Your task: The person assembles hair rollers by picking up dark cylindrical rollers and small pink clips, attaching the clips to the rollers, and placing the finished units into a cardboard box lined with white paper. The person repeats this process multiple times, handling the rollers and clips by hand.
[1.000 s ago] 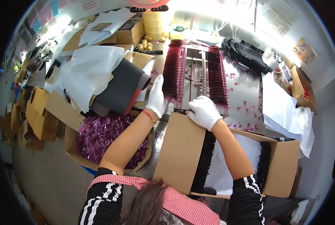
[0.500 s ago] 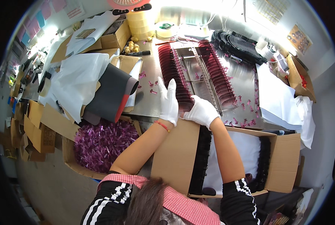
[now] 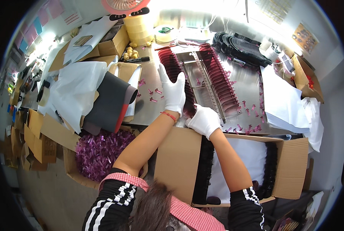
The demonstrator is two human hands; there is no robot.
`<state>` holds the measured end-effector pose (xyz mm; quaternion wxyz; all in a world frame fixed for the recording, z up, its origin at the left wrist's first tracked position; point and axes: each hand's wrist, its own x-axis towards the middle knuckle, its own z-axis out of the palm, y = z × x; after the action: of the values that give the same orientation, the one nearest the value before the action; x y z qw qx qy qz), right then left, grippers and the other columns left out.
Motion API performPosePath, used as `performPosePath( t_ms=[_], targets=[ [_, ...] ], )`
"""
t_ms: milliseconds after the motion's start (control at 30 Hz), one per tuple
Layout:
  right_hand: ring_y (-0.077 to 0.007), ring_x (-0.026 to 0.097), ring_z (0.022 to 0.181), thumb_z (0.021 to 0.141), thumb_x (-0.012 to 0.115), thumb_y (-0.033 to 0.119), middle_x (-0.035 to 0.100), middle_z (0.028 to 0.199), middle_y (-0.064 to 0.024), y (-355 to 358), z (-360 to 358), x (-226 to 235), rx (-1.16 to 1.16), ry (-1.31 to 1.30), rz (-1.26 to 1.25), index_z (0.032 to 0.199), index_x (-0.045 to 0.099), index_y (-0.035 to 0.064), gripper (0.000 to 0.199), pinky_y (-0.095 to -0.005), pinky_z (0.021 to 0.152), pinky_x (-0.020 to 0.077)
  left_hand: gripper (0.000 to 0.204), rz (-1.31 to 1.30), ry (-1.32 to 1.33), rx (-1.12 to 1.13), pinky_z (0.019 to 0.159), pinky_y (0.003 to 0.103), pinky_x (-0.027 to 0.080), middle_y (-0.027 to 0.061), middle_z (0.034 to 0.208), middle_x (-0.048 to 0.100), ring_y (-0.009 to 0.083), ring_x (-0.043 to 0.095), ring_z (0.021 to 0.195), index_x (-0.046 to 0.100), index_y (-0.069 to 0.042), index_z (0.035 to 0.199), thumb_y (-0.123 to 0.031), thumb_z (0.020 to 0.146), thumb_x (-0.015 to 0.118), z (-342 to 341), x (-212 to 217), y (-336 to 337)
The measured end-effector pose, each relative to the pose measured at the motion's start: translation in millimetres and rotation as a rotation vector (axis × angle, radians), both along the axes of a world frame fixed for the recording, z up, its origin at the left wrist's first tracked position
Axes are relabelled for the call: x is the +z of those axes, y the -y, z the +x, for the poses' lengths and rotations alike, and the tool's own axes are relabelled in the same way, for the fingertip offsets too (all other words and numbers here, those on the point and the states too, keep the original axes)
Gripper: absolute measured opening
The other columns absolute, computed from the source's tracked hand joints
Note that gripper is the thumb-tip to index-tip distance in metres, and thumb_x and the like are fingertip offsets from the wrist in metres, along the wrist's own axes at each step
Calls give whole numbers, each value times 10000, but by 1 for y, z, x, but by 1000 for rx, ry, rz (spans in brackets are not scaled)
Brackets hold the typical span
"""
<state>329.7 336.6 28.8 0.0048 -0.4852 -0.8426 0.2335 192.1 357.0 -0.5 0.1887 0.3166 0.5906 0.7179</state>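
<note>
A metal rack (image 3: 198,91) on the table carries two long rows of dark red tinted lenses, a left row (image 3: 168,59) and a right row (image 3: 221,82). My left hand (image 3: 174,92), in a white glove, lies along the outer side of the left row, thumb and fingers spread apart. At that row's near end is my right hand (image 3: 205,120), also gloved in white, its fingers curled in. Whatever its fingertips hold is hidden. Small purple-pink plastic clips (image 3: 250,128) are scattered over the metal table (image 3: 143,109) on both sides of the rack.
At the table's near edge stands an open carton (image 3: 177,165) with black-edged white lining. A box of purple clips (image 3: 102,154) is at left, below grey-black sheets (image 3: 110,96). Stacked black curved pieces (image 3: 241,48) lie far right, near white paper (image 3: 283,100).
My left hand has shifted farther up along the left lens row, with its fingers spread wider. My right hand has drawn slightly toward me. The whole view has tilted a little.
</note>
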Motion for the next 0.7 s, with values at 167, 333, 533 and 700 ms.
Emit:
performPosePath(
  t_ms=[167,333,533,700],
  targets=[
    [-381,691,855,702,687,339,711,890,-218,-3,1,-13,17,-4,55,1133,663,46,521,-444,794,555,896,-23,-101,76,1214,398,120,283,1608,99,346,79,1518,127,-37,1567,-209,871,664,-4,-10,-16],
    [-394,683,813,711,690,342,704,836,-212,-3,1,-14,10,-42,55,1013,666,75,403,-465,759,547,941,-126,-159,151,1211,388,129,293,1598,111,346,86,1513,145,-25,1562,-207,833,711,0,-4,-22],
    [-405,682,819,804,630,371,699,835,-229,-3,3,-13,57,-61,51,1020,650,35,400,-481,764,538,1068,-232,-266,191,1201,404,173,344,1575,58,413,79,1498,95,-16,1558,-228,750,760,-1,-2,-29],
    [-407,676,792,733,675,326,698,817,-218,-4,3,-15,44,-92,62,999,664,74,367,-483,750,541,1072,-258,-271,165,1171,410,260,327,1572,-6,445,126,1477,46,-26,1558,-149,722,706,-1,4,-35]
  ],
)
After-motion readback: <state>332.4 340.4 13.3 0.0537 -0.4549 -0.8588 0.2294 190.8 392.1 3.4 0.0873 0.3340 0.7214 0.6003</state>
